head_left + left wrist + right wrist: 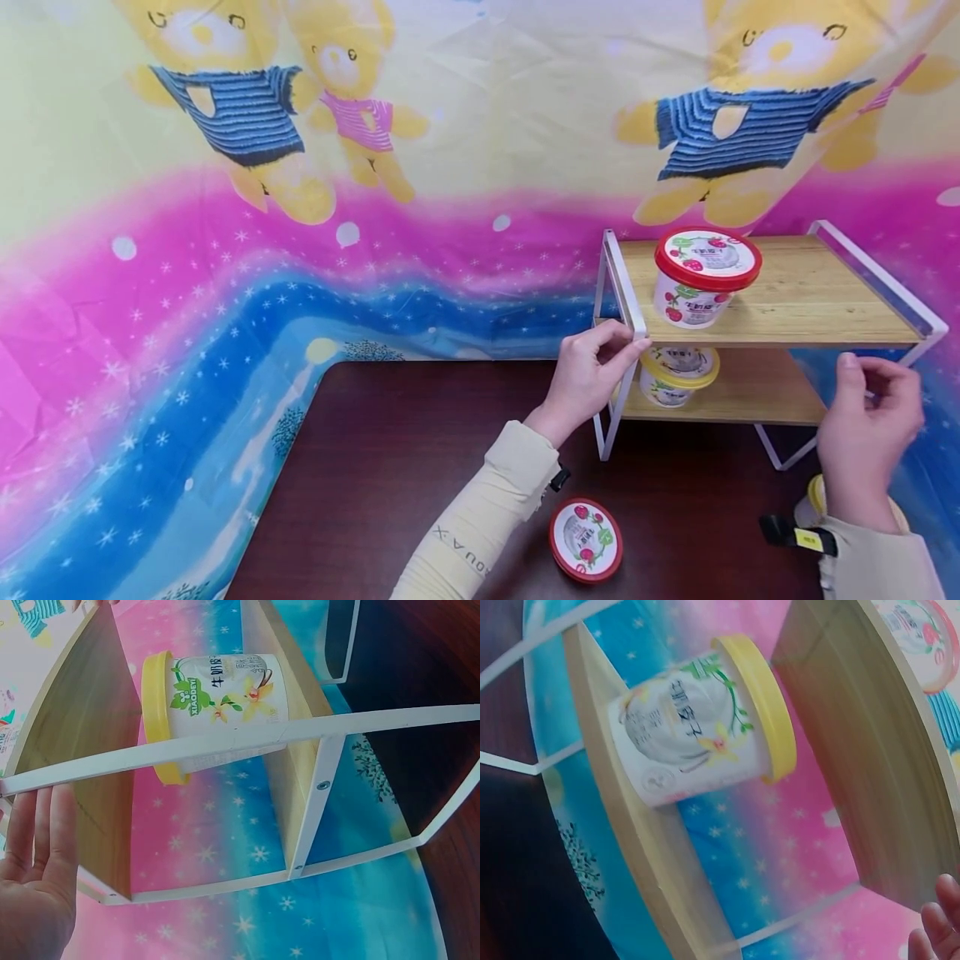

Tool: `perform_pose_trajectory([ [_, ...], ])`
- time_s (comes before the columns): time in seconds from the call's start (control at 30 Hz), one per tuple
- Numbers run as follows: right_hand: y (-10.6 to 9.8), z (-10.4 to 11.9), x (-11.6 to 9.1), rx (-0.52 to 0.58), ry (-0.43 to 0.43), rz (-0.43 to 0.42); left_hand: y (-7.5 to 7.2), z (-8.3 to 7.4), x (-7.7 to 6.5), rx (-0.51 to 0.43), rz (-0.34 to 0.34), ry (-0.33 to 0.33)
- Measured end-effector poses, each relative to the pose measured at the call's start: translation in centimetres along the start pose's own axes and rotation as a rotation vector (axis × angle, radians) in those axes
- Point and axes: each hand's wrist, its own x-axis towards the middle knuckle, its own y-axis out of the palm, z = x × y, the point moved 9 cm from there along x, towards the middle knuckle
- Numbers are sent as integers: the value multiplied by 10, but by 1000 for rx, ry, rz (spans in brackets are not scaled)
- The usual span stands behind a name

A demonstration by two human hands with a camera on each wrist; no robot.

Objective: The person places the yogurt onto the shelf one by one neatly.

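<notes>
My left hand holds the front left corner of a two-tier rack with wooden boards and a white metal frame. In the left wrist view its fingers lie against the frame beside the upper board. My right hand hovers in front of the rack's right side, fingers loosely bent and nothing in them. On the upper board stands a tub with a red lid. Below it, on the lower board, is a yellow-lidded tub, upright and printed with flowers.
Another red-lidded tub stands on the dark table in front of the rack. A yellow-lidded tub is partly hidden behind my right wrist. A bear-patterned cloth hangs behind the table.
</notes>
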Motion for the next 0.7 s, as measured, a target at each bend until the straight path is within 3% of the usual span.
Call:
perform_pose_trajectory([
  [0.17,8,6,-7,18,-33,56,-1,0,0,3,-1,3],
  [0.33,14,6,-10,65,-15,106,0,1,0,-1,1,4],
  [0.7,23,15,-27,-30,-39,252,-1,0,0,2,-1,12],
])
